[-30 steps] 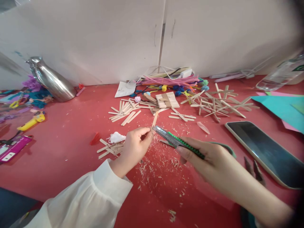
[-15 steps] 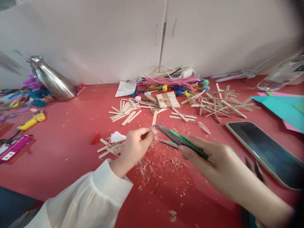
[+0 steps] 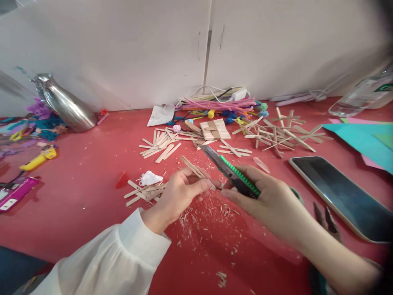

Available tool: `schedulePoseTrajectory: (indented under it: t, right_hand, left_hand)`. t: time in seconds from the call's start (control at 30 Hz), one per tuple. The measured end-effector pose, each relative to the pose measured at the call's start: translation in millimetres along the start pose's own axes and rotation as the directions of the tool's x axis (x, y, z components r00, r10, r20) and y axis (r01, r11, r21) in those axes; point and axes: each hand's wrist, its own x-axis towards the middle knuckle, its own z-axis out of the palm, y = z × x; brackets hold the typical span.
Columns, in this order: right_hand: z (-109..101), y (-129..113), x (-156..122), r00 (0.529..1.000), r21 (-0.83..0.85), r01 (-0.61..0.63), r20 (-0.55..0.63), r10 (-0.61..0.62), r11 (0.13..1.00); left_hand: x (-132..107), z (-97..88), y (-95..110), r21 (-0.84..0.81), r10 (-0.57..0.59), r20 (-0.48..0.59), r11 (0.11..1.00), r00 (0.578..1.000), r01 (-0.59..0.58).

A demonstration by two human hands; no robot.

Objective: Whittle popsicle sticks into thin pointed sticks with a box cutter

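Observation:
My left hand (image 3: 181, 192) pinches a wooden craft stick (image 3: 193, 167) between thumb and fingers, its far end slanting up and left. In my right hand (image 3: 270, 200) is a utility knife (image 3: 235, 174) with a green and black handle. Its blade points up and left, apart from the stick's far end. My right fingertips come close to the stick's near end; whether they touch it I cannot tell. Wood shavings (image 3: 205, 221) are scattered on the red table below both hands. Beside my left hand lies a small pile of craft sticks (image 3: 144, 192).
Behind my hands are loose sticks (image 3: 161, 141), a bundled stack (image 3: 216, 130) and a stick heap (image 3: 285, 133). A phone (image 3: 340, 192) and pliers (image 3: 327, 221) lie right. A metal jug (image 3: 67, 104) stands at back left, a yellow glue gun (image 3: 38, 159) before it.
The craft stick has turned from nearly upright to slanting up-left. The knife blade has moved off the stick and now points further up. My right hand has come closer to my left.

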Motion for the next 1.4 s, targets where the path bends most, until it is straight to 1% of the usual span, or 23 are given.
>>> schedulePoseTrajectory:
  t: [0.13,0.23,0.33,0.4,0.47,0.57,0.63,0.73,0.8,0.93,1.0,1.07,1.13,1.17,1.23,1.33,1.4]
  right_hand:
    - [2.2,-1.7,-0.5,0.997,0.056,-0.014,0.074,0.01,0.998]
    - [2.3,-1.7,-0.4,0.993,0.103,-0.014,0.119,0.001,0.995]
    - [0.2,-1.0,0.9,0.991,0.122,-0.028,0.131,0.012,0.992]
    - [-2.4,0.5,2.3,0.995,0.136,-0.035,0.1,0.021,0.99]
    - [-5.2,2.6,3.9,0.998,0.163,-0.049,0.058,0.041,0.985]
    - [-8.6,5.9,6.0,0.998,0.191,-0.061,-0.009,0.064,0.98]
    - [-9.6,7.1,6.9,0.996,0.184,-0.043,-0.067,0.056,0.982]
    - [-9.3,7.0,7.4,0.988,0.111,-0.022,-0.15,0.039,0.994]
    - [-8.3,6.6,7.1,0.984,0.045,-0.006,-0.177,0.014,0.999]
    - [-6.1,8.1,5.5,0.983,0.012,0.052,-0.175,-0.049,0.999]
    - [-5.3,9.3,5.0,0.982,0.011,0.052,-0.18,-0.049,0.999]
    - [-4.6,9.9,4.9,0.981,0.008,0.042,-0.192,-0.04,0.999]
    - [-4.1,9.5,4.9,0.981,0.017,0.045,-0.192,-0.041,0.999]
    - [-4.0,9.0,4.8,0.98,0.023,0.05,-0.192,-0.045,0.998]
    - [-4.1,8.0,4.4,0.979,0.03,0.043,-0.199,-0.036,0.999]
    - [-4.5,6.9,3.2,0.968,0.042,0.013,-0.249,-0.002,0.999]
    - [-4.5,6.3,2.4,0.972,0.05,-0.003,-0.236,0.015,0.999]
  left_hand:
    - [-2.0,5.1,-2.1,0.009,-0.03,0.002,0.999,1.0,0.03]
    - [-2.2,4.5,-2.0,0.004,-0.057,0.023,0.998,0.998,0.057]
    - [-1.2,-0.5,-0.2,0.028,-0.025,0.044,0.999,0.999,0.024]
    - [-0.1,-4.7,1.5,0.066,0.032,0.036,0.997,0.999,-0.034]
    - [0.8,-7.9,3.4,0.116,0.061,0.015,0.991,0.998,-0.062]
    - [0.7,-9.6,6.3,0.204,0.043,0.018,0.978,0.999,-0.045]
    - [-0.2,-9.5,7.9,0.29,0.02,0.07,0.956,0.997,-0.039]
    - [-1.6,-9.3,8.7,0.403,-0.052,0.181,0.915,0.982,-0.026]
    - [-1.7,-9.5,8.1,0.412,-0.083,0.222,0.911,0.972,-0.016]
    - [-0.9,-10.0,5.7,0.371,-0.025,0.181,0.927,0.983,-0.044]
    - [-1.6,-9.8,4.7,0.363,-0.024,0.187,0.931,0.982,-0.046]
    - [-3.2,-9.1,4.0,0.378,-0.049,0.26,0.924,0.964,-0.055]
    - [-4.9,-8.2,3.7,0.429,-0.07,0.353,0.899,0.933,-0.094]
    - [-5.4,-7.7,3.6,0.446,-0.072,0.38,0.888,0.922,-0.114]
    - [-5.3,-7.0,3.7,0.432,-0.063,0.371,0.895,0.927,-0.113]
    - [-3.0,-6.9,4.4,0.323,-0.062,0.279,0.946,0.958,-0.033]
    - [-2.0,-7.1,5.0,0.26,-0.083,0.238,0.965,0.968,0.019]
